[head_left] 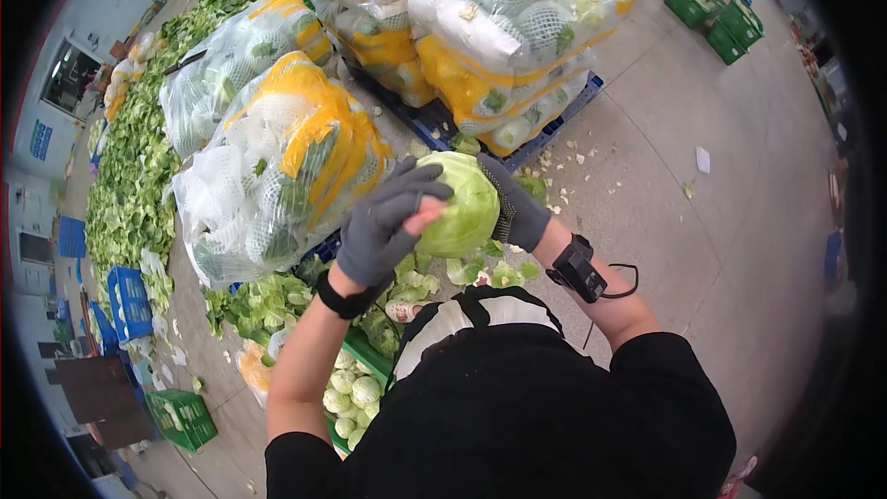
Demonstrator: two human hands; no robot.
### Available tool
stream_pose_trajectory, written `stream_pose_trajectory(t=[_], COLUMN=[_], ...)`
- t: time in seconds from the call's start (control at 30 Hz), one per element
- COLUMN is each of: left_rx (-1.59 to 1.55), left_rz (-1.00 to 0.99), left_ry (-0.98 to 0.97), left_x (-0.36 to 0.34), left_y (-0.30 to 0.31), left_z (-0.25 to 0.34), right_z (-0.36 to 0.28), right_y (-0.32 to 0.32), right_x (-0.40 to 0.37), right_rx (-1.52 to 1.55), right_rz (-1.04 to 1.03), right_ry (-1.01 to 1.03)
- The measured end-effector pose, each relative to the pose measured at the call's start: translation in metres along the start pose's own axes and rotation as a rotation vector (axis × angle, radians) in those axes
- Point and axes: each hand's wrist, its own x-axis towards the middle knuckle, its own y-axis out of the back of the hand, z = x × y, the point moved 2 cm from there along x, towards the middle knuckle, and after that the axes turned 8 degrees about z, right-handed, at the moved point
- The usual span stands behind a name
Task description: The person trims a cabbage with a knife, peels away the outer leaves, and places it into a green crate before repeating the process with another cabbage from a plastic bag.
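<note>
Holding cabbage (469, 208) out front, above leaf-littered floor (665, 259). Clamped on opposite sides by left hand (386, 222) and right hand (520, 208), likely to stop something so round slipping. Seen beyond: bags (527, 14) stacked on pallet (565, 117), probably for keeping off the floor.

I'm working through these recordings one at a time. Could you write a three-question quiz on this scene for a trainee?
1. Multiple choice: What do the left hand and right hand hold between them? A) a blue crate; B) a cabbage; C) a clear plastic bag.
2. Short answer: What lies in the green crate nearest the person?
3. Fill in the blank: The black device with a loop of cable is strapped to the person's ___ wrist.

Key:
1. B
2. Cabbages
3. right
</note>
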Motion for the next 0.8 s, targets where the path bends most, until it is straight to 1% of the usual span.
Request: stream_pose_trajectory(t=[0.03, 0.07, 0.1, 0.17, 0.23, 0.3, 0.33, 0.4, 0.43, 0.47, 0.5, 0.53, 0.57, 0.6, 0.63, 0.67, 0.7, 0.77, 0.8], left_rx=[-0.003, 0.009, 0.021, -0.116, -0.019, 0.019, 0.061, -0.056, -0.045, -0.032, -0.022, -0.240, -0.459, -0.369, -0.366, -0.549, -0.734, -0.611, -0.465], left_rz=[-0.010, -0.032, -0.054, -0.162, -0.354, -0.385, -0.412, 0.150, 0.222, 0.294, 0.312, 0.128, -0.063, 0.057, 0.056, 0.197, 0.335, 0.196, 0.037], left_ry=[-0.007, 0.028, 0.062, 0.250, 0.462, 0.486, 0.514, 0.416, 0.353, 0.293, 0.306, 0.398, 0.479, 0.325, 0.316, 0.361, 0.404, 0.600, 0.704], left_x=[-0.007, -0.017, -0.027, -0.055, -0.079, -0.088, -0.089, -0.051, -0.026, -0.007, 0.002, 0.008, 0.011, 0.013, 0.005, -0.013, -0.029, -0.052, -0.060], left_y=[0.000, 0.002, 0.004, -0.001, -0.005, -0.002, 0.000, 0.010, 0.011, 0.013, 0.016, 0.013, 0.008, 0.006, 0.005, 0.007, 0.012, 0.021, 0.022], left_z=[0.007, 0.013, 0.019, 0.016, -0.002, -0.023, -0.029, -0.012, -0.004, 0.000, -0.003, -0.007, -0.007, -0.005, -0.009, -0.013, -0.013, -0.003, -0.014], right_z=[0.000, 0.005, 0.006, 0.004, -0.004, -0.008, -0.010, -0.013, -0.010, -0.005, -0.001, 0.006, 0.014, 0.018, 0.018, 0.018, 0.017, 0.010, 0.003], right_y=[0.000, 0.007, 0.012, 0.016, 0.016, 0.015, 0.012, 0.001, -0.001, -0.003, -0.004, -0.005, 0.001, 0.009, 0.011, 0.011, 0.011, 0.010, 0.006], right_x=[0.003, 0.011, 0.014, 0.012, 0.006, 0.007, 0.006, 0.004, 0.005, 0.005, 0.007, 0.014, 0.018, 0.021, 0.022, 0.019, 0.016, 0.009, 0.003], right_rx=[-0.066, 0.232, 0.235, 0.399, 0.438, 0.494, 0.489, 0.493, 0.487, 0.389, 0.292, 0.203, 0.201, -0.467, -1.137, -1.136, -0.805, -0.153, 0.351], right_rz=[-0.017, 0.030, 0.034, 0.060, 0.048, -0.029, -0.034, -0.106, -0.113, -0.139, -0.166, -0.157, -0.163, -0.075, 0.031, 0.037, 0.046, 0.047, -0.085], right_ry=[0.127, -0.029, -0.011, -0.013, 0.003, -0.005, -0.013, -0.047, -0.068, -0.029, 0.013, 0.073, 0.064, 0.343, 0.618, 0.625, 0.527, 0.320, 0.111])
